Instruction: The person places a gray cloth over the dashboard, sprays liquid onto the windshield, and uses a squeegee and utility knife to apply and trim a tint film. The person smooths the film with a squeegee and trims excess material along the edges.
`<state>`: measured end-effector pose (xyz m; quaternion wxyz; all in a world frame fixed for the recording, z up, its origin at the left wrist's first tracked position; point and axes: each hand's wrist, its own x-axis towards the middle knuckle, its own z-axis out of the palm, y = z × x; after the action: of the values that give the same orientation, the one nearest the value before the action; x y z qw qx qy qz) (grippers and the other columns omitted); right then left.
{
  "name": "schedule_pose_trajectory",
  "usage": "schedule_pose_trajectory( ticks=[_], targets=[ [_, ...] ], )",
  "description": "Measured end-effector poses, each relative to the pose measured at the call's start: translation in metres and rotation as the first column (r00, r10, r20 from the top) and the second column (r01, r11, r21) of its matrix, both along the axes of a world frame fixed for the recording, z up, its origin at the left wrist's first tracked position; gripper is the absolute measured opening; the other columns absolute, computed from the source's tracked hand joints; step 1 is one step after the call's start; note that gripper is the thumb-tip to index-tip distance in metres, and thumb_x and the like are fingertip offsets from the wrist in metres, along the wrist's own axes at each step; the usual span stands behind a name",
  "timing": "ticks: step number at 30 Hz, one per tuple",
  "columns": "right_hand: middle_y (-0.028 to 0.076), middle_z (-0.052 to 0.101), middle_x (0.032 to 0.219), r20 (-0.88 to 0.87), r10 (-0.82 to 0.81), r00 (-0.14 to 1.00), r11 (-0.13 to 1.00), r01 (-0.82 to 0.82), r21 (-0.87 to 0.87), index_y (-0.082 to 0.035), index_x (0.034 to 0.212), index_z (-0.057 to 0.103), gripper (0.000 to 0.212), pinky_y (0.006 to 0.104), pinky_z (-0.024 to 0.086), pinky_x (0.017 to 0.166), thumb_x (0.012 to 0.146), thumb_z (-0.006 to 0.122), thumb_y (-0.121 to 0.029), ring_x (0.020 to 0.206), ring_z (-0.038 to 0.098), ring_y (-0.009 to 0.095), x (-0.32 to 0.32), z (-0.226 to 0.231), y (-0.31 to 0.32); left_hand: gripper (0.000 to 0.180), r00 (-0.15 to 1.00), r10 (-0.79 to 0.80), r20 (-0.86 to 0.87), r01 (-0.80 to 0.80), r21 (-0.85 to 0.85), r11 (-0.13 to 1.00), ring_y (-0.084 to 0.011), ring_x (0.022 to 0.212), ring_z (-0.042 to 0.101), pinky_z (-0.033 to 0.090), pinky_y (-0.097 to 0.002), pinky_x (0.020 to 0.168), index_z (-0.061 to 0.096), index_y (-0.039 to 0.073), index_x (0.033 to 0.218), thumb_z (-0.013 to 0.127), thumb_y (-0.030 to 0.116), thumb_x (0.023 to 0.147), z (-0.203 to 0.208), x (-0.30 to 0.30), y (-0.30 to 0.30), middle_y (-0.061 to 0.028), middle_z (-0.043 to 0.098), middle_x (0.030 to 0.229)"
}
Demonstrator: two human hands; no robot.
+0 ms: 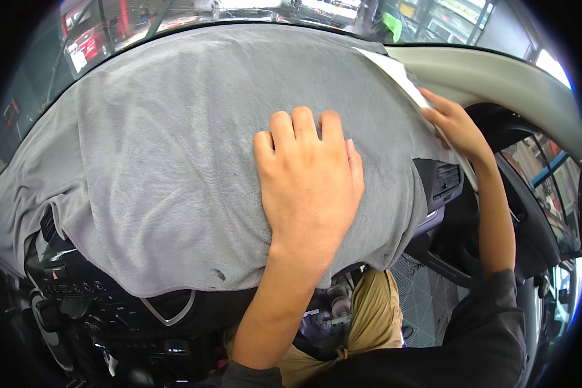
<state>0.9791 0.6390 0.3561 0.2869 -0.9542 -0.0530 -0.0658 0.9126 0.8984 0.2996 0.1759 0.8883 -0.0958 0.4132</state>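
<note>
A large grey towel (161,161) covers the dashboard, wrinkled at its left and hanging over the front edge. My left hand (310,174) rests palm down on it near the middle, fingers apart and bent slightly at the tips, with nothing visible in it. At the right end of the dashboard, my right hand (456,126) pinches the edge of a long, thin, glossy white strip (391,71). This strip runs from near the windshield base down along the towel's right edge, and a narrower pale part passes beneath my wrist. The right fingertips are partly hidden behind it.
A side air vent (446,180) shows past the towel's right edge. The pale windshield pillar (472,68) and the dark door (533,213) stand to the right. Below the towel lies the black centre panel (90,297). A patterned floor mat (427,294) is beside my tan-trousered leg.
</note>
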Motion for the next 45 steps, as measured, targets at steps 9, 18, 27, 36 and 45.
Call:
schedule_pose_trajectory(
  ticks=[9,18,27,36,45],
  targets=[
    [0.024,0.057,0.082,0.491,0.129,0.862,0.825,0.182,-0.535,-0.002,0.123,0.05,0.033,0.0424,0.044,0.071,0.098,0.044,-0.023,0.076,0.055,0.041,-0.027,0.031,-0.028,0.02,0.999,-0.01,0.033,0.01,-0.011,1.0,-0.0234,0.087,0.051,0.039,-0.0368,0.076,0.061,0.007,0.085,0.065,0.025,0.077,-0.003,0.001,-0.003,-0.0087,0.056,0.086],
    [0.023,0.065,0.087,0.311,0.016,0.95,0.388,0.281,-0.878,0.003,0.085,0.062,0.042,0.049,0.048,0.071,0.099,0.041,-0.03,0.079,0.062,0.041,0.124,0.075,-0.026,0.021,0.999,-0.012,0.052,0.014,-0.031,0.999,-0.0247,0.085,0.051,0.04,-0.0379,0.075,0.061,0.006,0.083,0.065,0.025,0.076,-0.006,0.001,-0.003,-0.0093,0.056,0.085],
    [0.022,0.066,0.084,0.322,0.121,0.939,0.355,0.262,-0.897,0.004,0.091,0.064,0.038,0.0464,0.05,0.068,0.099,0.042,-0.026,0.081,0.064,0.039,0.206,0.052,0.032,0.021,0.998,-0.025,0.061,0.03,-0.078,0.996,-0.0236,0.084,0.05,0.04,-0.0371,0.074,0.06,0.007,0.08,0.066,0.025,0.074,-0.008,0.002,-0.006,-0.009,0.054,0.083],
    [0.011,0.05,0.055,0.352,0.37,0.86,0.659,0.025,-0.752,0.003,0.09,0.061,0.057,0.0315,0.04,0.041,0.099,0.034,-0.046,0.04,0.048,0.019,0.073,0.116,0.017,0.021,0.998,0.009,0.056,-0.005,-0.069,0.998,-0.0237,0.086,0.051,0.04,-0.0368,0.076,0.061,0.007,0.082,0.065,0.026,0.074,-0.007,-0.002,0.003,-0.0095,0.055,0.085],
    [0.022,0.057,0.068,0.341,0.036,0.939,0.525,0.273,-0.806,0.004,0.078,0.056,0.05,0.0472,0.044,0.065,0.101,0.031,-0.032,0.062,0.056,0.04,-0.001,0.149,-0.007,0.024,0.999,-0.048,0.016,0.05,-0.117,0.992,-0.0228,0.093,0.049,0.038,-0.0362,0.082,0.06,0.007,0.089,0.063,0.027,0.076,-0.005,0.0,-0.007,-0.0086,0.054,0.091]
  ],
)
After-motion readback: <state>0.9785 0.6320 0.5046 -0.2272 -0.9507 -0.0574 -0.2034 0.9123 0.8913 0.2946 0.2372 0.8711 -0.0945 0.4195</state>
